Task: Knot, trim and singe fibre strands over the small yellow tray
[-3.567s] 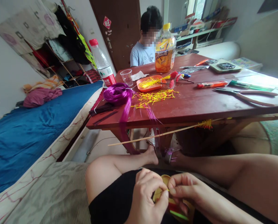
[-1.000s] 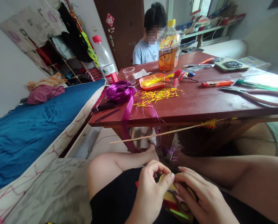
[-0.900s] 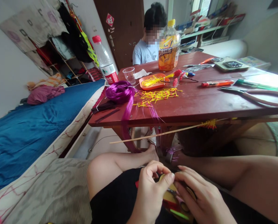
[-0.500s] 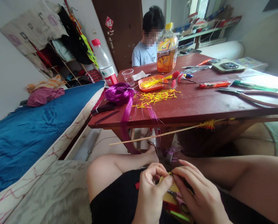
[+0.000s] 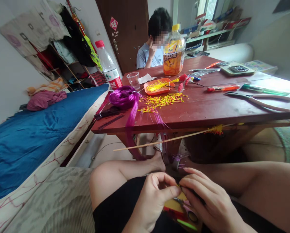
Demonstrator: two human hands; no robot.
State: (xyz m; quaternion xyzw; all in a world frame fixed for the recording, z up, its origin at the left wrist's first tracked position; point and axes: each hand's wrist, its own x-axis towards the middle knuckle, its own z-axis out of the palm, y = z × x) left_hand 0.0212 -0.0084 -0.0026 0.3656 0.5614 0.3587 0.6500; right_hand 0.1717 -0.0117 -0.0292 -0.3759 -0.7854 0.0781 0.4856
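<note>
Over my lap, my left hand point(image 5: 156, 192) and my right hand point(image 5: 204, 197) meet fingertip to fingertip. Both are closed in a pinch around a tiny yellow piece point(image 5: 178, 185), mostly covered by the fingers; its kind does not show. Just below them lie scissors point(image 5: 191, 215) with pink-purple handles, partly behind my right hand. They rest on a yellow and red item point(image 5: 173, 204) on the black cloth over my thighs. Beside it is a bright green strip point(image 5: 186, 224).
The red table point(image 5: 195, 110) bears purple fibre point(image 5: 124, 97), yellow red-tipped stems point(image 5: 163, 101), an orange dish point(image 5: 159, 92), pliers point(image 5: 259, 99) and two bottles. A thin stick point(image 5: 156, 142) juts along its front edge. A person point(image 5: 148, 53) sits across; a bed point(image 5: 45, 126) stands left.
My left hand has tilted and shifted slightly, and the yellow piece shows less between the fingers. The person across has raised a hand to their face.
</note>
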